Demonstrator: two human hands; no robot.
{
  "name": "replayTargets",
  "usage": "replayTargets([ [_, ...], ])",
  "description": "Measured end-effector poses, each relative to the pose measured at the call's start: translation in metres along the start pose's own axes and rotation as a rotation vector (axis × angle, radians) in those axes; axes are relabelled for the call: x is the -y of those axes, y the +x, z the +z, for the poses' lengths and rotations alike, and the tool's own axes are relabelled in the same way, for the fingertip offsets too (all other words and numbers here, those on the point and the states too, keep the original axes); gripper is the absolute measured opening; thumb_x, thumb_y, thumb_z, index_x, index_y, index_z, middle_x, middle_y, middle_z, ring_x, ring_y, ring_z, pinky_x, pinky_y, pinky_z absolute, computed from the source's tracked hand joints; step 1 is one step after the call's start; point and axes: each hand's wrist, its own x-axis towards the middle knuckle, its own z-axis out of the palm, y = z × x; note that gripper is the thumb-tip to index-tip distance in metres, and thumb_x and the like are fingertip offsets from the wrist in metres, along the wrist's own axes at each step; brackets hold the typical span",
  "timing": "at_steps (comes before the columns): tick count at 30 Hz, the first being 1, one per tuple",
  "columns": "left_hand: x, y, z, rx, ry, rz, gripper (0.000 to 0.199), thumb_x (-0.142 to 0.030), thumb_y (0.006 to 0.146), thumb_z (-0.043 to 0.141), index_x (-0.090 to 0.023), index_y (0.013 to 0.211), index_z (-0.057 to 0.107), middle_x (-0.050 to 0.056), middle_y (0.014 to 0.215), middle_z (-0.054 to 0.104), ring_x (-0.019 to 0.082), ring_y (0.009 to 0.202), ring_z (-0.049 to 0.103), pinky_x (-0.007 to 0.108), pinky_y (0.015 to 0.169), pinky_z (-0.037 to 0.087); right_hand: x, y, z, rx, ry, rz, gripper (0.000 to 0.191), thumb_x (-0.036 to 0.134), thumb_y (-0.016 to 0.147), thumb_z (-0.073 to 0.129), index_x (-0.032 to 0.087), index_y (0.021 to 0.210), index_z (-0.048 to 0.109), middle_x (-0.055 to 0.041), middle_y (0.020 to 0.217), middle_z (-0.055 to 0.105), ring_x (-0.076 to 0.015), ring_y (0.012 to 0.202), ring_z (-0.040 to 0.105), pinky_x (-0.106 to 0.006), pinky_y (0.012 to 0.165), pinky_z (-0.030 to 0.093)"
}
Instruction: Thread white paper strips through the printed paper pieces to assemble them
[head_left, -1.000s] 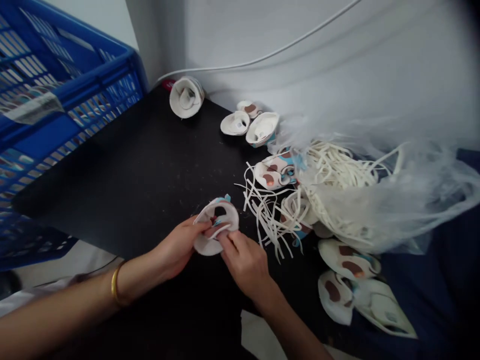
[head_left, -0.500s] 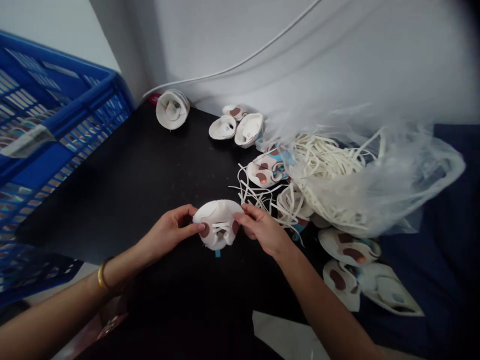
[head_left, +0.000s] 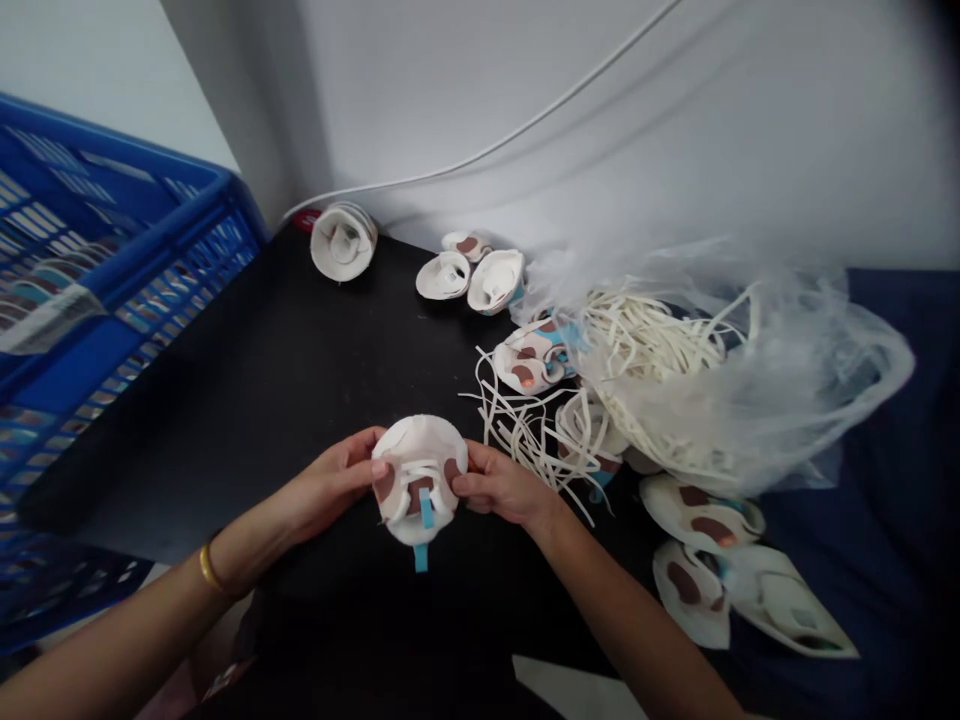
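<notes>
Between my two hands is a white shoe upper (head_left: 421, 440) with brown side patches, lace strands across its opening and blue tabs at its lower end. My left hand (head_left: 337, 483) pinches its left edge, thumb on the brown patch. On the opposite edge, my right hand (head_left: 504, 484) is closed on the upper in the same way, fingers behind it. The upper is held above the black tabletop (head_left: 300, 370). Just right of it, loose white laces (head_left: 517, 425) lie in a tangle beside my right hand.
A clear plastic bag (head_left: 795, 400) full of white laces (head_left: 652, 335) lies at the right. More shoe uppers (head_left: 495, 280) rest at the back and along the right (head_left: 701, 512). A nested stack of uppers (head_left: 343, 243) stands at the back left, beside a blue crate (head_left: 187, 235).
The shoe upper has come slightly nearer and left, tilted so its opening and a second blue tab show. Both hands keep hold of it. The camera view has shifted a little.
</notes>
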Motion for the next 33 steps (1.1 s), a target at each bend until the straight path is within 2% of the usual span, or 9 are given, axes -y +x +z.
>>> replayTargets([
  [4,-0.008,-0.005,-0.006,0.062,0.096,-0.080,0.044,-0.031,0.065,0.088,-0.012,0.100,0.070,0.009,0.086,0.075,0.019,0.072,0.068,0.025,0.065,0.053,0.002,0.005,0.012,-0.021,-0.084,-0.015,0.045,0.036,0.072,0.084,0.020,0.105,0.058,0.0088,0.071,0.046,-0.0011,0.047,0.029,-0.016,0.040,0.018],
  [8,-0.010,-0.012,-0.015,0.107,0.010,-0.070,0.038,-0.033,0.064,0.088,-0.011,0.091,0.073,0.007,0.075,0.074,0.017,0.062,0.067,0.024,0.059,0.053,-0.001,0.009,0.019,-0.022,-0.084,-0.041,0.042,0.037,0.074,0.082,0.021,0.106,0.060,0.0085,0.071,0.044,-0.0014,0.047,0.028,-0.016,0.040,0.019],
  [13,-0.014,-0.012,-0.022,0.034,0.052,-0.013,0.038,-0.033,0.069,0.085,-0.013,0.099,0.072,0.007,0.083,0.075,0.018,0.071,0.068,0.025,0.069,0.054,0.004,0.016,0.026,-0.046,-0.126,-0.013,0.053,0.038,0.070,0.084,0.021,0.113,0.058,0.0084,0.073,0.050,-0.0012,0.047,0.030,-0.016,0.041,0.022],
  [16,-0.038,-0.012,-0.029,0.076,0.288,0.065,0.034,-0.036,0.073,0.081,-0.014,0.099,0.072,0.006,0.085,0.074,0.019,0.075,0.068,0.027,0.072,0.054,0.020,0.019,0.040,-0.079,-0.409,-0.080,0.054,0.033,0.067,0.086,0.020,0.112,0.059,0.0044,0.082,0.060,-0.0057,0.058,0.048,-0.017,0.049,0.035],
  [20,-0.099,-0.025,-0.050,0.074,0.908,0.476,0.014,-0.030,0.085,0.069,-0.022,0.095,0.074,0.006,0.105,0.072,0.024,0.113,0.061,0.035,0.099,0.049,0.060,0.035,0.060,-0.157,-1.220,-0.489,0.009,0.019,0.089,0.064,0.020,0.098,0.063,0.0003,0.086,0.069,-0.0118,0.073,0.061,-0.022,0.066,0.044],
  [23,-0.139,-0.030,-0.071,-0.147,1.095,0.753,0.021,-0.029,0.092,0.057,-0.027,0.105,0.073,0.005,0.120,0.069,0.025,0.130,0.051,0.040,0.111,0.041,0.103,0.074,0.059,-0.126,-1.810,-0.976,0.026,0.010,0.098,0.046,0.021,0.115,0.062,-0.0050,0.112,0.071,-0.0133,0.080,0.064,-0.024,0.072,0.045],
  [26,-0.165,-0.008,-0.094,-0.490,0.979,0.793,0.030,-0.040,0.091,0.055,-0.023,0.112,0.068,0.008,0.126,0.066,0.026,0.112,0.064,0.040,0.100,0.051,0.148,0.136,0.041,-0.117,-2.146,-1.223,0.028,0.012,0.101,0.044,0.020,0.118,0.064,-0.0056,0.125,0.068,-0.0133,0.078,0.064,-0.026,0.067,0.044],
  [30,-0.191,0.059,-0.122,-0.827,1.059,0.569,0.048,-0.044,0.090,0.051,-0.015,0.128,0.056,0.012,0.123,0.067,0.022,0.092,0.071,0.034,0.083,0.057,0.187,0.218,0.011,-0.209,-2.286,-1.082,0.026,0.017,0.102,0.046,0.024,0.115,0.068,-0.0024,0.124,0.069,-0.0126,0.081,0.066,-0.025,0.066,0.044],
  [33,-0.212,0.114,-0.140,-0.894,1.162,0.477,0.054,-0.042,0.087,0.057,-0.010,0.129,0.052,0.015,0.115,0.071,0.025,0.097,0.070,0.032,0.083,0.055,0.196,0.260,-0.006,-0.268,-2.289,-1.016,0.027,0.020,0.102,0.046,0.026,0.118,0.067,-0.0016,0.126,0.068,-0.0124,0.086,0.067,-0.023,0.065,0.044],
])
